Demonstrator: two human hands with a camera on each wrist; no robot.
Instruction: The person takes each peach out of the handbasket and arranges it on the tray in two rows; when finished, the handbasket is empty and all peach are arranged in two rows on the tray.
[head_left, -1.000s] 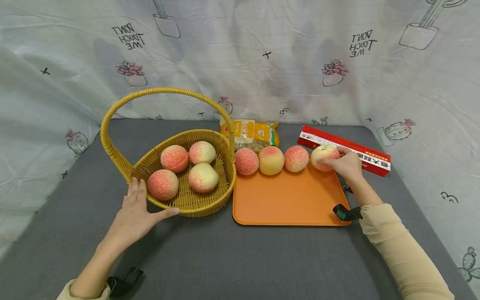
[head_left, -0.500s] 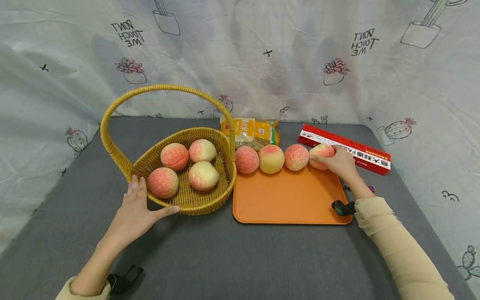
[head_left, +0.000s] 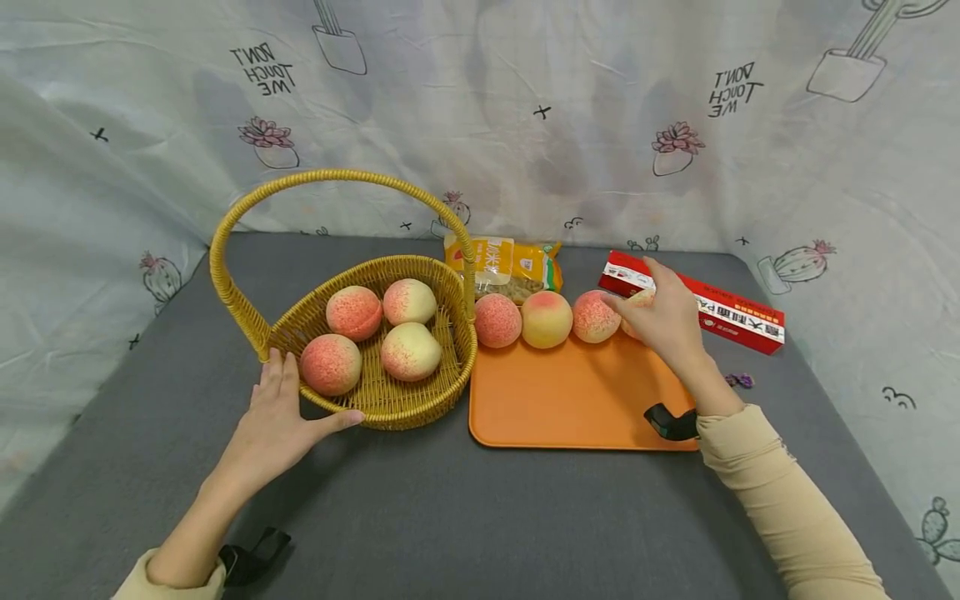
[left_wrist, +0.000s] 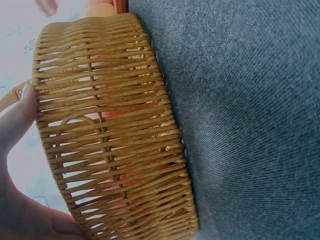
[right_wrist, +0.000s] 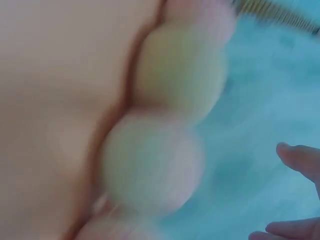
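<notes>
The yellow wicker basket (head_left: 397, 415) with a tall arched handle stands on the left, several peaches (head_left: 412, 352) inside. My left hand (head_left: 272, 429) rests on its near-left rim, fingers straight and thumb spread along the front; the left wrist view has the thumb (left_wrist: 22, 112) at the rim. Right of the basket, a row of peaches (head_left: 546, 320) lines the far edge of an orange tray (head_left: 562, 408). Over the row's right end is my right hand (head_left: 667, 321), fingers parted and holding nothing. It partly hides the last peach (head_left: 637, 315). Its fingers (right_wrist: 300, 159) stand apart from the blurred peaches in the right wrist view.
Behind the tray lie an orange food packet (head_left: 506, 267) and a long red box (head_left: 731, 312). A small purple item (head_left: 741, 381) sits right of the tray. A printed cloth (head_left: 480, 117) hangs behind the grey table (head_left: 450, 517).
The right hand shifted the rightmost peach left against its neighbour in the row, then let go and lifted, moving slightly left. The left hand stayed at the basket rim.
</notes>
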